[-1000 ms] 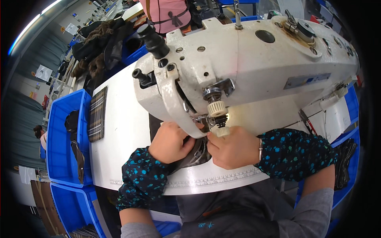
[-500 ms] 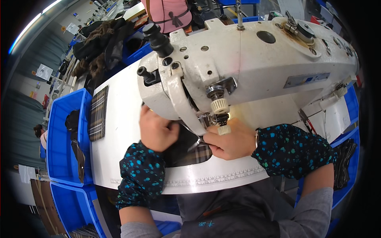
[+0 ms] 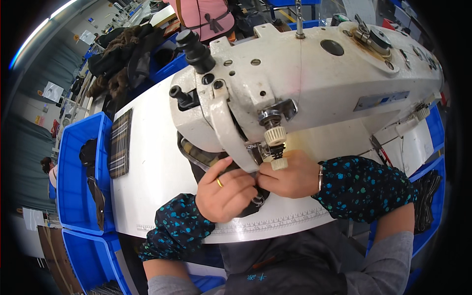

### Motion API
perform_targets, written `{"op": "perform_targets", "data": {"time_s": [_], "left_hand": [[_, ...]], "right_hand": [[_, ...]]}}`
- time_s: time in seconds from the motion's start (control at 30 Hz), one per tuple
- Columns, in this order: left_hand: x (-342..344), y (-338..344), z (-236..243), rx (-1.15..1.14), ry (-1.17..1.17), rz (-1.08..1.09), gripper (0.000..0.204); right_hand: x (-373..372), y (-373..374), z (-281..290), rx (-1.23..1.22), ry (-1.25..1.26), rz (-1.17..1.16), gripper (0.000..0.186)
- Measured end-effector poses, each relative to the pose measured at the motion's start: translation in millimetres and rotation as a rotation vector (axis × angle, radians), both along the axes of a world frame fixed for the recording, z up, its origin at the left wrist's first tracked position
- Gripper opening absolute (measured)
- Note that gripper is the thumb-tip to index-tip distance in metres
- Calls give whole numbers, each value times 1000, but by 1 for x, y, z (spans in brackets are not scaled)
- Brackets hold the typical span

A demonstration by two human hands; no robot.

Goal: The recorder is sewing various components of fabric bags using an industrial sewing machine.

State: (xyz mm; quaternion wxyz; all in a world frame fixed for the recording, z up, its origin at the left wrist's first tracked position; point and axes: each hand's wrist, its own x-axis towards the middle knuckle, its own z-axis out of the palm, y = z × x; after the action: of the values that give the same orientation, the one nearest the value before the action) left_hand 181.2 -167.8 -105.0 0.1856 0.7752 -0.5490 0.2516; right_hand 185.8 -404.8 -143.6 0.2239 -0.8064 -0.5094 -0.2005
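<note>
A white sewing machine (image 3: 295, 73) stands over a dark plaid fabric piece (image 3: 199, 156), part of which lies under its head. My left hand (image 3: 226, 194), with a ring on one finger, rests across the fabric just left of the needle area. Its index finger reaches forward while the other fingers curl onto the cloth, which bunches beneath them. My right hand (image 3: 290, 174) is closed at the cloth's right side, close by the presser foot, its fingertips meeting those of my left hand. The needle and the fabric edge there are hidden by my fingers and the machine.
A folded plaid piece (image 3: 121, 142) lies at the table's left edge, beside a blue bin (image 3: 81, 187) holding dark pieces. Small red-handled scissors or snips (image 3: 381, 151) lie at right. Another blue bin (image 3: 427, 206) holds dark cloth. Beyond the machine is a person in pink (image 3: 204, 19).
My left hand has moved right and nearer to me, joining my right hand. The fabric has turned and bunched, with plaid now showing under the machine's head. My right hand has barely shifted.
</note>
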Motion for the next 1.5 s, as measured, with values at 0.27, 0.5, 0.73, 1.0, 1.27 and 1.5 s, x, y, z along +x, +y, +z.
{"op": "perform_targets", "data": {"time_s": [0.27,0.5,0.73,1.0,1.27,1.5], "left_hand": [[-21,-18,-19,77,-248,237,34],[-20,-14,-10,310,-165,719,33],[-22,-5,-5,191,-302,570,31],[-30,-7,-5,141,-284,482,21],[-37,-4,1,204,3,359,24],[-24,-4,-3,260,240,255,25]], "right_hand": [[4,2,-5,233,-3,-133,19],[4,0,-9,187,27,-204,12],[6,1,-12,235,44,-207,13],[3,6,-5,251,55,-191,12],[-39,7,8,-160,24,-144,8],[-54,7,9,-223,5,-122,13]]}}
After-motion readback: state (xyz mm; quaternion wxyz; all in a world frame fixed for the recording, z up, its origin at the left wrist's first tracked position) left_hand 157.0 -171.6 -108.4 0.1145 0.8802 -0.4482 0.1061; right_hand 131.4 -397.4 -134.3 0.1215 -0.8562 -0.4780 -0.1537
